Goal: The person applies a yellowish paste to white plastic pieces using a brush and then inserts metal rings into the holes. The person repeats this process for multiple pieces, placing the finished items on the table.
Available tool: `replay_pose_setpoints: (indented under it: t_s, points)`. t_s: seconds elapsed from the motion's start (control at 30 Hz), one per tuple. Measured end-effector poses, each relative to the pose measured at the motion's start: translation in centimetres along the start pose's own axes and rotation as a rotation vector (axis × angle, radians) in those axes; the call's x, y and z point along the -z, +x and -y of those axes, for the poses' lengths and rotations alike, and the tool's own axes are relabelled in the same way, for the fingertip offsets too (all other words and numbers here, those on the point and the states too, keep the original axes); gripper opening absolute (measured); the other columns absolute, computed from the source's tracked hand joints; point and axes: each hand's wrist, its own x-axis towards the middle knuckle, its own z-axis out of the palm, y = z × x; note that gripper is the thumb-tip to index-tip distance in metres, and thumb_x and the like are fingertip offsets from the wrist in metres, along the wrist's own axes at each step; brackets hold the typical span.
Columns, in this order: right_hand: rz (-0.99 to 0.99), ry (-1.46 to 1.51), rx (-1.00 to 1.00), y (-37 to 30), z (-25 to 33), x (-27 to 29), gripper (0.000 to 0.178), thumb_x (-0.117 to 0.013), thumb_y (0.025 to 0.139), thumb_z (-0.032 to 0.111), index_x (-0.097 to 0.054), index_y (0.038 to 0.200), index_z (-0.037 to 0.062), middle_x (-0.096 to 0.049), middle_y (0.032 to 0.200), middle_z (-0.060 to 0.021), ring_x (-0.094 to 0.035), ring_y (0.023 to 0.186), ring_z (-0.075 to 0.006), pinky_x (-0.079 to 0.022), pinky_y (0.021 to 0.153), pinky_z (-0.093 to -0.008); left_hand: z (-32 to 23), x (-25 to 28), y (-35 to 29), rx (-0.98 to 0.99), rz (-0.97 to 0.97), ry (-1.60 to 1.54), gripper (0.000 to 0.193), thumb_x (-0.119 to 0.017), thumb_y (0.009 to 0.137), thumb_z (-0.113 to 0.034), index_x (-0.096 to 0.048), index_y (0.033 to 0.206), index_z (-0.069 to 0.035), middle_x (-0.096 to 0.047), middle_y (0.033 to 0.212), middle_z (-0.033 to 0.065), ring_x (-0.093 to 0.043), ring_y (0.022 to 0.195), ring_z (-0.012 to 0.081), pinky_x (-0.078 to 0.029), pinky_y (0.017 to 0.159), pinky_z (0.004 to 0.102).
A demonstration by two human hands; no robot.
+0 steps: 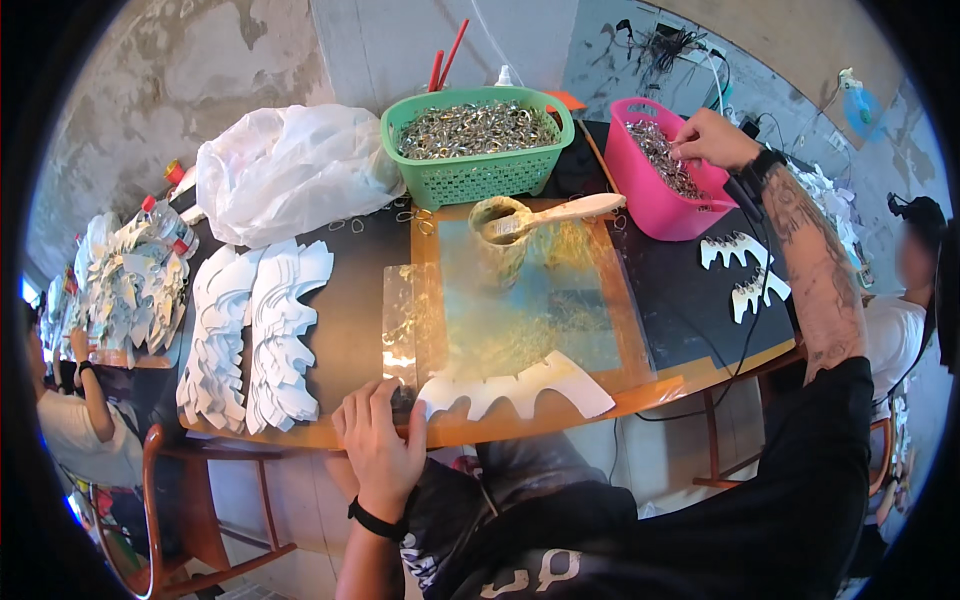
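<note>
My left hand (382,440) rests flat at the table's near edge, fingers on the left end of a white scalloped cutout piece (520,385). My right hand (712,138) reaches far into a pink basket (650,205) of small metal rings (665,160), fingers pinched among them. In front of me lies a glue-stained transparent sheet (530,310) with a glue tub (500,225) and a flat wooden spatula (560,213) laid across it.
A green basket (478,180) full of metal rings stands at the back, a white plastic bag (285,170) to its left. Stacks of white cutouts (255,335) lie on the left; two finished pieces (745,270) on the right. Other people sit at both sides.
</note>
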Motion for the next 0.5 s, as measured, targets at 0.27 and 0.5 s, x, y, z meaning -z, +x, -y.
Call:
replay_pose_setpoints:
  t_s: [0.27,0.5]
  points:
    - [0.384,0.392,-0.018,-7.7,10.9,-13.2,0.023,-0.077,0.09,0.017,-0.077,0.096,-0.0053,-0.071,0.075,-0.0058,-0.063,0.065,-0.0113,-0.05,0.063,-0.0272,0.2,-0.5,-0.5,-0.027,-0.017,0.015,0.03,-0.079,0.083,-0.015,-0.067,0.11,-0.012,-0.067,0.095,0.0,-0.058,0.1,0.0271,-0.036,0.093,0.0428]
    - [0.1,0.266,0.242,-8.6,9.1,-18.1,0.02,-0.069,0.096,0.013,-0.076,0.109,-0.0015,-0.067,0.094,-0.0095,-0.063,0.089,-0.018,-0.049,0.079,-0.0309,0.5,0.1,-0.9,0.021,-0.064,-0.122,0.032,-0.079,0.079,-0.003,-0.069,0.109,-0.007,-0.07,0.09,0.0026,-0.061,0.102,0.028,-0.038,0.099,0.0413]
